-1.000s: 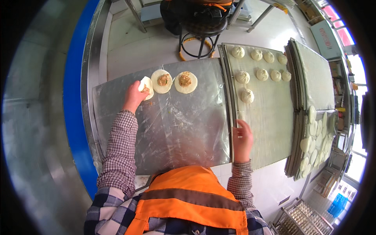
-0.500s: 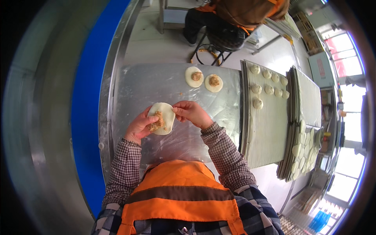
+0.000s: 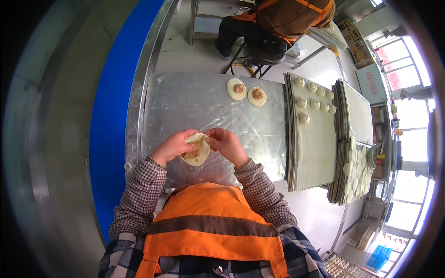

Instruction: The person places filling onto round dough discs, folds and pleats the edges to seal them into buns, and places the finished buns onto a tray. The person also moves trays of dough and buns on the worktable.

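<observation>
Between my hands, above the steel table, is a round dough wrapper (image 3: 202, 156) with brown filling (image 3: 190, 153) on it. My left hand (image 3: 176, 147) cups it from the left, the thumb on the filling and the fingers at the far edge. My right hand (image 3: 226, 143) pinches the wrapper's upper right rim, close to the left fingertips. The underside of the wrapper is hidden. Farther off on the table lie two more flat wrappers, a left one (image 3: 232, 95) and a right one (image 3: 252, 101), each topped with a lump of filling.
The plastic-covered steel table (image 3: 181, 102) lies before me. At its right, a stack of trays (image 3: 315, 157) holds several closed buns (image 3: 301, 103). Beyond, another stack carries flat dough rounds (image 3: 353, 171). A blue strip (image 3: 109, 120) runs along the left. A person (image 3: 292, 18) sits on a stool ahead.
My left fingers have come up to the wrapper's far edge, meeting my right hand there. The rim is now gathered between both hands, and the wrapper looks narrower.
</observation>
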The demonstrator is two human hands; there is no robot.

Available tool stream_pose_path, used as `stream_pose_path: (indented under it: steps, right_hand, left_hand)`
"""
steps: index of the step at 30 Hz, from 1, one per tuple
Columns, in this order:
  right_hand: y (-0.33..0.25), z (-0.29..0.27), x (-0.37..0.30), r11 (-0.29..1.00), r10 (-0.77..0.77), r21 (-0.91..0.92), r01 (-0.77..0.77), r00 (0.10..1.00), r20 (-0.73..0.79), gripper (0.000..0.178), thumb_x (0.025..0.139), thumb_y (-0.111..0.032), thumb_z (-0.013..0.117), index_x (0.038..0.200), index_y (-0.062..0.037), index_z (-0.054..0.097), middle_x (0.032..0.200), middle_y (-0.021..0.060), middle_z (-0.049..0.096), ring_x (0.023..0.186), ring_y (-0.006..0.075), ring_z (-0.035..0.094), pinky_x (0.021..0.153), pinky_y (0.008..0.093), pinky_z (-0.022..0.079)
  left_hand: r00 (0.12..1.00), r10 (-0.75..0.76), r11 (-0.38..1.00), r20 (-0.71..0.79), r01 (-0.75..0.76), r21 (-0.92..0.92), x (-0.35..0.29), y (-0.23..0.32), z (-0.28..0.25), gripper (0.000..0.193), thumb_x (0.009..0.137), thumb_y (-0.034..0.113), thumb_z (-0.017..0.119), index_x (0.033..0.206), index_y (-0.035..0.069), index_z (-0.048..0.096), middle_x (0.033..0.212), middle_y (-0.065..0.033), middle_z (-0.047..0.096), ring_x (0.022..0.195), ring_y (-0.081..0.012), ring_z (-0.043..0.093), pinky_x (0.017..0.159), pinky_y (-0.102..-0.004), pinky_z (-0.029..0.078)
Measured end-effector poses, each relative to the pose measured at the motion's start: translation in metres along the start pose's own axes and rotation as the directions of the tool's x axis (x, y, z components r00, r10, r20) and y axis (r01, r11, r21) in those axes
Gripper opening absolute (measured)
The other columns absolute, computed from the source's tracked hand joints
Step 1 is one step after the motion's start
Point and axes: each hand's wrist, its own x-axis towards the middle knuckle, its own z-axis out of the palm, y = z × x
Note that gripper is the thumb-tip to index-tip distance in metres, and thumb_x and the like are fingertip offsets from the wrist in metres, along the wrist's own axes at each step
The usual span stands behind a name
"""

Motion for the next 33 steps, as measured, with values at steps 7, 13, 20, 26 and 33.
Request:
stream_pose_path:
  steps: [7,13,20,26,33]
  right_hand:
    - [0.007,0.001,-0.014,0.915,-0.241,-0.344,0.212,0.970,-0.043,0.011,0.087,-0.004,0.065,0.096,0.0025,0.063,0.080,0.0064,0.065,0.069,0.0108,0.059,0.062,0.0274,0.051]
    - [0.012,-0.020,-0.016,0.857,-0.272,-0.468,0.216,0.961,-0.055,0.015,0.085,-0.005,0.068,0.097,0.0013,0.064,0.079,0.0078,0.064,0.070,0.0121,0.060,0.062,0.0273,0.050]
    - [0.018,-0.040,-0.020,0.889,-0.133,-0.445,0.110,0.991,-0.022,0.013,0.089,-0.003,0.064,0.100,0.0033,0.063,0.085,0.0039,0.064,0.072,0.0101,0.058,0.063,0.0245,0.049]
    - [0.024,-0.054,-0.028,0.990,-0.061,-0.130,0.060,0.998,-0.005,0.011,0.090,-0.004,0.065,0.098,0.0031,0.064,0.081,0.0023,0.064,0.072,0.0082,0.058,0.062,0.0241,0.049]
    - [0.021,-0.062,-0.036,0.989,-0.115,-0.096,0.110,0.992,-0.049,0.009,0.088,-0.003,0.067,0.095,0.0019,0.064,0.081,0.0013,0.064,0.072,0.0076,0.059,0.060,0.0247,0.049]
  left_hand:
    - [0.990,-0.084,0.973,0.114,0.057,0.222,0.014,0.002,-0.002,0.040,0.087,0.010,0.064,0.124,-0.001,0.054,0.112,-0.0087,0.064,0.101,-0.0154,0.062,0.086,-0.0292,0.051]
    - [0.984,-0.159,0.873,0.076,0.176,-0.454,0.013,-0.011,0.006,0.041,0.089,0.017,0.067,0.124,0.000,0.055,0.114,-0.0094,0.063,0.101,-0.0154,0.062,0.083,-0.0289,0.053]
    - [0.995,-0.097,0.995,-0.034,0.097,0.004,0.030,-0.009,0.036,0.040,0.088,0.012,0.068,0.124,0.000,0.056,0.111,-0.0085,0.064,0.096,-0.0152,0.063,0.081,-0.0277,0.053]
    - [0.991,-0.129,0.973,0.031,0.121,0.195,0.040,0.000,0.043,0.037,0.089,0.015,0.064,0.123,0.001,0.058,0.103,-0.0059,0.066,0.090,-0.0130,0.063,0.076,-0.0261,0.052]
    - [0.997,-0.074,0.996,-0.028,0.076,0.055,0.044,0.000,0.059,0.029,0.090,0.017,0.064,0.115,0.003,0.063,0.097,-0.0051,0.068,0.086,-0.0120,0.064,0.070,-0.0269,0.053]
